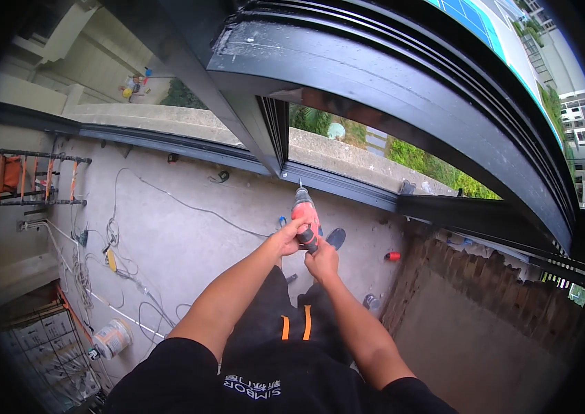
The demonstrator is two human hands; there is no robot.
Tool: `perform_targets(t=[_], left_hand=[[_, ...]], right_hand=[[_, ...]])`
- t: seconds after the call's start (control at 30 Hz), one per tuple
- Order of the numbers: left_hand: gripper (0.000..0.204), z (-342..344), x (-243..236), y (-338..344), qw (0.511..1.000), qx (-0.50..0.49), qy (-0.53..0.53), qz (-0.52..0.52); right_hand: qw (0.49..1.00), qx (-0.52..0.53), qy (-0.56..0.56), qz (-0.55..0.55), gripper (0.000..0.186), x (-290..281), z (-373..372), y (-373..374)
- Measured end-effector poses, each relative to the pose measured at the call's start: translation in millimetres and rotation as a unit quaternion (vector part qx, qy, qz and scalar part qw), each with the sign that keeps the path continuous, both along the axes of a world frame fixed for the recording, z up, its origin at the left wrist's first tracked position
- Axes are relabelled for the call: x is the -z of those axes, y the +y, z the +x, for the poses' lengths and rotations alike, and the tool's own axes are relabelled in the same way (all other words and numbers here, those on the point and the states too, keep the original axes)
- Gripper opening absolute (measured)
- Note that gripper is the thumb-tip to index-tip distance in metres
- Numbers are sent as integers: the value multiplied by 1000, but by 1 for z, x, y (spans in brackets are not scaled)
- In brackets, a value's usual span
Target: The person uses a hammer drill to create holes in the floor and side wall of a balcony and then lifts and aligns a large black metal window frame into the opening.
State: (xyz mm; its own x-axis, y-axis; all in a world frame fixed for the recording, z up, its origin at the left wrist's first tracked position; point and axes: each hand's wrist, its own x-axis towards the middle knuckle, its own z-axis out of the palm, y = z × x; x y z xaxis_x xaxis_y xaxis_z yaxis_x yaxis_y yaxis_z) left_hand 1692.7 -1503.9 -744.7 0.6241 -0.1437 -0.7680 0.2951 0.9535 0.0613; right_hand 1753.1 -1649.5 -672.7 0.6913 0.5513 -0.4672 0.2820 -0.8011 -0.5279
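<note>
Two arms (pixel 218 302) outstretched; left hand (pixel 288 239), right hand (pixel 323 261) gripping red drill (pixel 311 218).

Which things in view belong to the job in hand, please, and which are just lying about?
Apparently in use:
red drill, held by left hand and right hand;
dark window frame, which it points toward.

Apparently lying about:
white bucket;
small red object;
yellow item.
</note>
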Motion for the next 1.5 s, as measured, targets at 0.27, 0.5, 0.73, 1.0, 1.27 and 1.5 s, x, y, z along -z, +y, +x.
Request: perform_targets(t=[0.27,0.5,0.73,1.0,1.27,1.5], left_hand=[[57,-32,13,30,997,-55,-54,-28],[55,-42,8,38,994,-67,-60,-60],[53,-36,1,37,991,-113,-35,-57],[44,-2,5,42,981,-173,72,56],[39,7,15,25,978,-210,18,6],[41,8,50,37,973,-230,5,4]], right_hand=[[999,-37,-18,-1,31,5,-21,35],[996,-81,-42,2,33,10,-25,40],[991,-116,-70,5,27,21,-17,49],[979,-192,-48,-56,21,10,13,77],[966,-239,-50,-90,19,3,40,74],[951,-288,-70,-84,17,10,52,93]])
